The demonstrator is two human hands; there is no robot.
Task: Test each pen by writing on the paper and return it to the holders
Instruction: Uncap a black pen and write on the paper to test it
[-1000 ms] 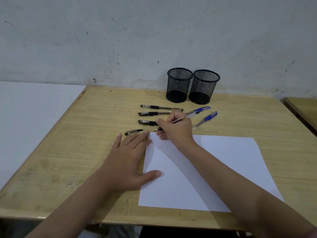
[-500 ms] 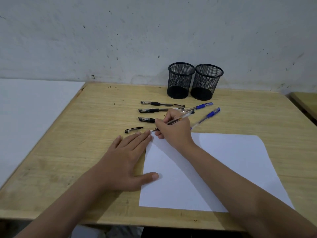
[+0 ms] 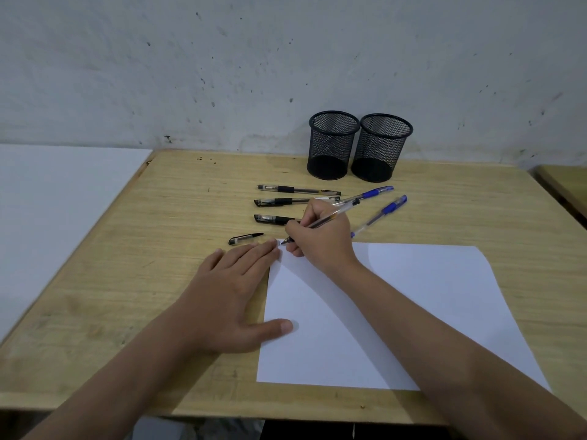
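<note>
My right hand (image 3: 320, 238) grips an uncapped black pen (image 3: 330, 217), its tip touching the top left corner of the white paper (image 3: 428, 300), where a small ink mark shows. My left hand (image 3: 232, 293) lies flat and open, fingers and thumb pressing the paper's left edge. A loose black pen cap (image 3: 245, 239) rests just beyond my left fingertips. Three capped black pens (image 3: 298, 189) lie in a row behind my right hand, the nearest partly hidden by it. Two blue pens (image 3: 379, 212) lie to the right. Two empty black mesh holders (image 3: 333, 145) stand by the wall.
The wooden table (image 3: 158, 249) meets a grey speckled wall at the back. A white surface (image 3: 57, 201) adjoins it on the left, and another wooden table's edge (image 3: 565, 188) shows at the far right.
The pen tip has come down onto the paper's corner and left a small mark. My left hand stays flat on the paper edge. The view shifted slightly.
</note>
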